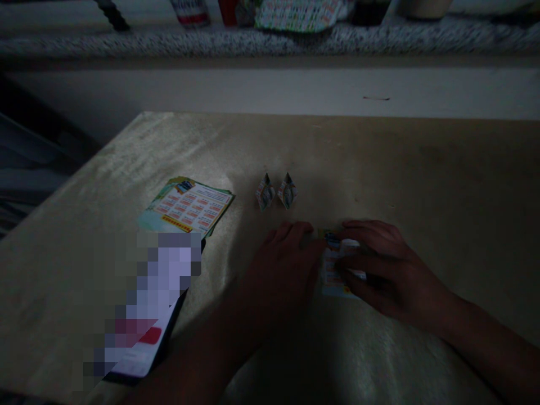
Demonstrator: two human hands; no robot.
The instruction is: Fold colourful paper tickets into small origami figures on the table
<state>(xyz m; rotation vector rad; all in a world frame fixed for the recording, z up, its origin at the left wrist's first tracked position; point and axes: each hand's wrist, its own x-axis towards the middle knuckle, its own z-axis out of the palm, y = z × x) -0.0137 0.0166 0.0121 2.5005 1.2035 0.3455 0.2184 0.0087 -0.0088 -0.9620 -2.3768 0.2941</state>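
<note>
A printed card (333,275) with a calendar-like grid lies on the table in front of me. My left hand (289,256) rests at its left edge, palm down, fingers bent, the thumb side touching the card. From the right, my right hand (382,267) reaches over the card with its fingers apart and their tips on the printed face. Beyond my left hand stand two small folded paper pieces, a left one (265,194) and a right one (287,193), side by side with pointed tops. A stack of similar cards (189,205) is at the left.
A phone (145,349) with a lit, partly pixelated screen lies at the left, near the card stack. The table's (379,157) far edge meets a pale wall. Above it, a speckled ledge (211,45) holds a patterned packet (295,16) and several containers.
</note>
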